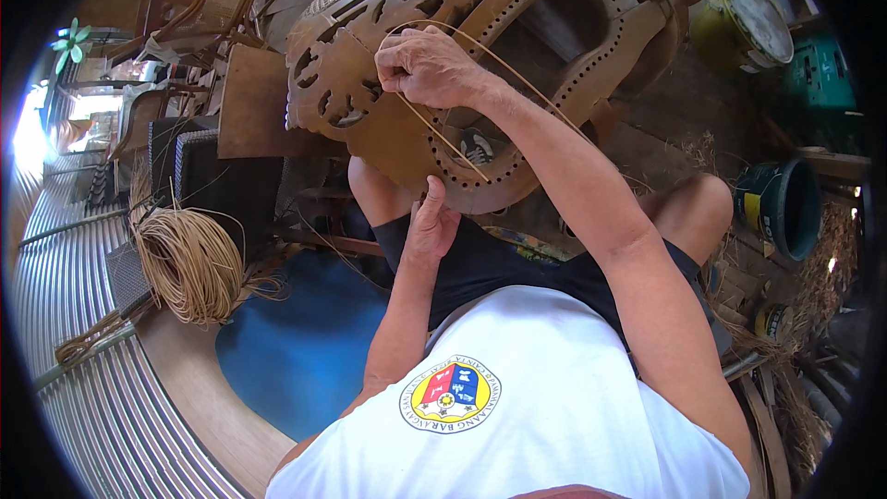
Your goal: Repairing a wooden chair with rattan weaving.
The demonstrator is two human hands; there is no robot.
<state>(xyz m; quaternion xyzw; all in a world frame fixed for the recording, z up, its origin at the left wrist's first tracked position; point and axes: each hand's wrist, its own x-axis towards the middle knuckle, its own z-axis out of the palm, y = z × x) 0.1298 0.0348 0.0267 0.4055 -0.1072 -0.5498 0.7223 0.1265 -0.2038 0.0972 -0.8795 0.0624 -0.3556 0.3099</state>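
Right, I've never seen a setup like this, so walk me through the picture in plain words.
There is no machine here, only a person's two bare hands. The one picture comes from a wide camera on that person's head, looking down, so the white shirt is the wearer's own and edges curve near the rim.

In front of the knees is a carved wooden piece with rows of small holes. The right hand seems to pinch a thin, pale strand above it. The left hand is near its lower edge, thumb up; whether it touches the wood is unclear.

A coil of similar strands sits at left, a dark bucket at right.
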